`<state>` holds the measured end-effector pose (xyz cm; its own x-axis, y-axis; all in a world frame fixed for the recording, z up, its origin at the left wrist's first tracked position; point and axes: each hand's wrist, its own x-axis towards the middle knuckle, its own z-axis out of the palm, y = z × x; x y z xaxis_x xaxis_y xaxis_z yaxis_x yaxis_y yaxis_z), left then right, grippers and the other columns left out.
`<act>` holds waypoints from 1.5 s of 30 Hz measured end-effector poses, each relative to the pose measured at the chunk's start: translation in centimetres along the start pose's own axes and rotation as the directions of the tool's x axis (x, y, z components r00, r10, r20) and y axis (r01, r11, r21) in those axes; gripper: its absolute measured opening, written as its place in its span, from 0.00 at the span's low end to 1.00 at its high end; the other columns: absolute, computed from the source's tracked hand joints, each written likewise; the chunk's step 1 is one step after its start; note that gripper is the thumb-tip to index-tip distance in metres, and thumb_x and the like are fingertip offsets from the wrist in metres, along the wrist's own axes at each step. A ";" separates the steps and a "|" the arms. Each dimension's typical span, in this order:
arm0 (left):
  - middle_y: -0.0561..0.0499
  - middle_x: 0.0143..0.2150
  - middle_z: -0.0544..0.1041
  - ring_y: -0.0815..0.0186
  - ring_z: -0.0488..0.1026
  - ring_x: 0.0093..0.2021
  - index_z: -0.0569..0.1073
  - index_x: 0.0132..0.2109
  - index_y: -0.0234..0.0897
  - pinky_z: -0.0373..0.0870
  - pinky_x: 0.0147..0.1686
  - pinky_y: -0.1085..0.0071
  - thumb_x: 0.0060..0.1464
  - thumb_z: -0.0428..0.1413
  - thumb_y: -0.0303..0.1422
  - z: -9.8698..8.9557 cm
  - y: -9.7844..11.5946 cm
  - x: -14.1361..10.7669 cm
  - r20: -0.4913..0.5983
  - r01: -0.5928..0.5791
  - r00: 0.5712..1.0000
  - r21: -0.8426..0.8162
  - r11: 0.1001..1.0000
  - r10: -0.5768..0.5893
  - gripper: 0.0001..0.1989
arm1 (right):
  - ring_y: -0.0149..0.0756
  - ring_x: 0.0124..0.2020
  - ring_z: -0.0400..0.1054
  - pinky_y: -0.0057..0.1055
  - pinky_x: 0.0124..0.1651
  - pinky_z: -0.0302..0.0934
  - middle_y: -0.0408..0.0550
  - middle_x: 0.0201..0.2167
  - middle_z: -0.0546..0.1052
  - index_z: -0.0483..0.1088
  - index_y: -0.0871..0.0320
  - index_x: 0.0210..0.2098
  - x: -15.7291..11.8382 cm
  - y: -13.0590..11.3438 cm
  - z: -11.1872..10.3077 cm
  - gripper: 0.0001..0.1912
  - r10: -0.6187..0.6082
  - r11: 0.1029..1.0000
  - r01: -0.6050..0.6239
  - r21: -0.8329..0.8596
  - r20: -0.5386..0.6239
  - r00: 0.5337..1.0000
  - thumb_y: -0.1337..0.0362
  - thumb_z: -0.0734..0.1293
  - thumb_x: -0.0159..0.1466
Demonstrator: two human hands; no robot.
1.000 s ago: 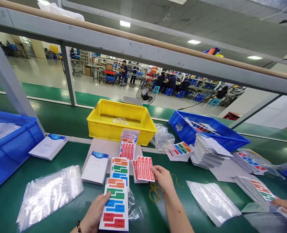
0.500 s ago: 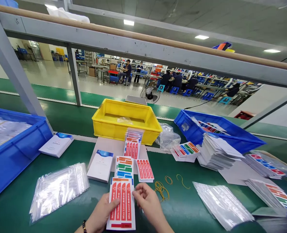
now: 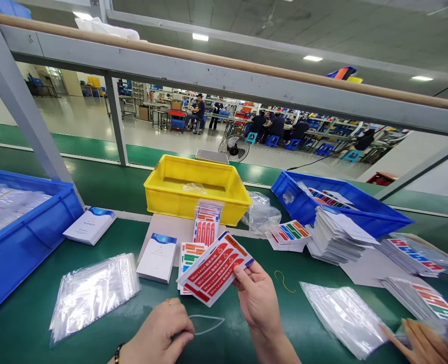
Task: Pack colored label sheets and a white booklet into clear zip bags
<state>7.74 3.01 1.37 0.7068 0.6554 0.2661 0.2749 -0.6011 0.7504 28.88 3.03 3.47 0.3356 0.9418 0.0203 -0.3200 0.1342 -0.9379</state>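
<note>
Tilted up in my right hand (image 3: 259,290) is a small stack of sticker sheets (image 3: 216,268), the top one with red "Max Level" and "Min Level" strips. Thumb on top and fingers behind, the hand grips its right end. My left hand (image 3: 166,328) is closed at the edge of a clear plastic bag (image 3: 208,323), whose mouth shows as a pale open loop beside the fingers. Most of that bag is hard to see against the green table. Behind the held sheets lies a multicoloured sticker stack (image 3: 188,255), partly covered. White booklets (image 3: 157,258) are stacked to its left.
Clear bags lie in piles at left (image 3: 95,293) and right (image 3: 341,316). A yellow bin (image 3: 197,205) stands behind, with blue bins at left (image 3: 22,237) and right (image 3: 360,217). Another person's hand (image 3: 424,338) is at lower right. A rubber band (image 3: 284,280) lies on the table.
The red sticker sheets have passed from my left hand to my right and are now raised and tilted. My left hand has moved down and now holds the bag. Another person's hand has come further in.
</note>
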 end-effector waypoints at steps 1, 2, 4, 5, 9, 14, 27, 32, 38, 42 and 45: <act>0.48 0.28 0.76 0.64 0.70 0.30 0.76 0.33 0.40 0.64 0.33 0.72 0.55 0.50 0.27 -0.3 0.2 0.0 -0.005 -0.056 0.998 0.025 0.998 0.057 0.10 | 0.44 0.35 0.73 0.38 0.36 0.69 0.53 0.33 0.79 0.73 0.58 0.39 -0.1 0.0 0.3 0.19 -0.001 1.000 0.001 -0.007 0.026 1.000 0.54 0.72 0.51; 0.48 0.29 0.76 0.64 0.70 0.31 0.76 0.34 0.40 0.65 0.33 0.72 0.55 0.49 0.27 -0.5 0.3 0.0 -0.015 -0.081 0.997 0.043 0.996 0.082 0.10 | 0.44 0.35 0.73 0.38 0.36 0.69 0.53 0.33 0.79 0.74 0.58 0.39 -0.2 0.0 0.5 0.19 0.001 1.000 0.001 -0.026 0.063 0.998 0.54 0.72 0.51; 0.47 0.32 0.76 0.62 0.70 0.34 0.75 0.34 0.40 0.66 0.34 0.71 0.56 0.49 0.28 -0.7 0.3 -0.1 -0.047 -0.059 0.997 0.072 0.996 0.062 0.10 | 0.44 0.35 0.73 0.38 0.38 0.69 0.53 0.33 0.79 0.74 0.58 0.38 -0.5 -0.1 0.7 0.17 -0.004 0.996 0.015 -0.088 0.131 0.991 0.55 0.72 0.52; 0.46 0.33 0.75 0.62 0.70 0.35 0.75 0.34 0.40 0.66 0.34 0.70 0.56 0.49 0.28 -0.8 0.2 -0.2 -0.067 -0.030 0.997 0.084 0.996 0.036 0.10 | 0.43 0.35 0.73 0.38 0.38 0.69 0.52 0.33 0.79 0.74 0.58 0.38 -0.6 -0.2 0.7 0.16 -0.011 0.991 0.031 -0.127 0.152 0.988 0.55 0.71 0.53; 0.45 0.37 0.71 0.62 0.69 0.37 0.75 0.37 0.39 0.69 0.36 0.69 0.58 0.47 0.30 -0.7 -0.2 -0.5 -0.139 0.040 0.990 0.047 0.998 -0.033 0.11 | 0.41 0.33 0.73 0.35 0.37 0.68 0.50 0.32 0.79 0.75 0.56 0.37 -1.0 -1.1 0.4 0.14 -0.025 0.960 0.081 -0.269 0.208 0.978 0.55 0.70 0.55; 0.45 0.38 0.69 0.63 0.69 0.39 0.75 0.37 0.39 0.69 0.38 0.69 0.57 0.48 0.27 -0.2 -0.1 -0.4 -0.202 0.005 0.979 -0.066 0.998 -0.018 0.10 | 0.42 0.36 0.72 0.35 0.41 0.67 0.52 0.36 0.78 0.74 0.57 0.39 -1.7 -1.1 0.6 0.12 0.027 0.910 0.117 -0.397 0.340 0.940 0.57 0.67 0.58; 0.47 0.41 0.65 0.65 0.68 0.40 0.72 0.36 0.39 0.69 0.40 0.72 0.54 0.51 0.22 -0.5 1.0 -0.3 -0.382 -0.103 0.919 0.010 0.995 0.099 0.08 | 0.42 0.46 0.65 0.36 0.47 0.62 0.49 0.45 0.70 0.75 0.51 0.35 -2.8 -2.1 0.4 0.06 -0.103 0.571 0.650 -0.502 0.741 0.663 0.62 0.68 0.58; 0.48 0.37 0.68 0.67 0.68 0.36 0.70 0.36 0.38 0.69 0.34 0.73 0.55 0.48 0.22 -0.8 1.2 -0.2 -0.365 -0.165 0.915 0.056 0.985 0.174 0.09 | 0.35 0.35 0.65 0.30 0.36 0.63 0.48 0.32 0.70 0.73 0.54 0.34 -3.0 -1.7 0.9 0.09 -0.049 0.508 0.703 -0.499 0.797 0.601 0.69 0.62 0.61; 0.50 0.32 0.73 0.67 0.68 0.31 0.64 0.49 0.38 0.68 0.32 0.74 0.55 0.50 0.22 -1.7 1.1 -0.5 -0.259 -0.147 0.948 0.154 0.977 0.184 0.15 | 0.35 0.36 0.65 0.31 0.36 0.63 0.49 0.35 0.71 0.64 0.53 0.49 -3.1 -1.3 0.8 0.17 -0.151 0.496 0.736 -0.461 0.789 0.596 0.73 0.57 0.62; 0.51 0.30 0.73 0.68 0.69 0.31 0.68 0.40 0.38 0.67 0.31 0.75 0.55 0.48 0.22 -1.9 1.4 -0.5 -0.212 -0.095 0.970 0.133 0.987 0.122 0.09 | 0.35 0.33 0.65 0.31 0.34 0.61 0.47 0.30 0.72 0.67 0.55 0.39 -3.2 -1.5 0.8 0.09 -0.122 0.472 0.727 -0.499 0.779 0.614 0.71 0.59 0.62; 0.52 0.27 0.71 0.69 0.67 0.29 0.67 0.32 0.38 0.63 0.27 0.76 0.55 0.47 0.22 -1.9 1.7 -0.3 -0.217 -0.088 0.970 0.123 0.989 0.113 0.08 | 0.33 0.29 0.62 0.29 0.31 0.57 0.46 0.26 0.69 0.65 0.57 0.30 -3.2 -1.4 0.9 0.06 -0.140 0.457 0.740 -0.495 0.781 0.609 0.71 0.59 0.61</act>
<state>6.73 2.64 3.72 0.5752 0.6667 0.4739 0.2897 -0.7079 0.6442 27.46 0.07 5.03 -0.4433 0.7951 0.4138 0.5402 0.6054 -0.5845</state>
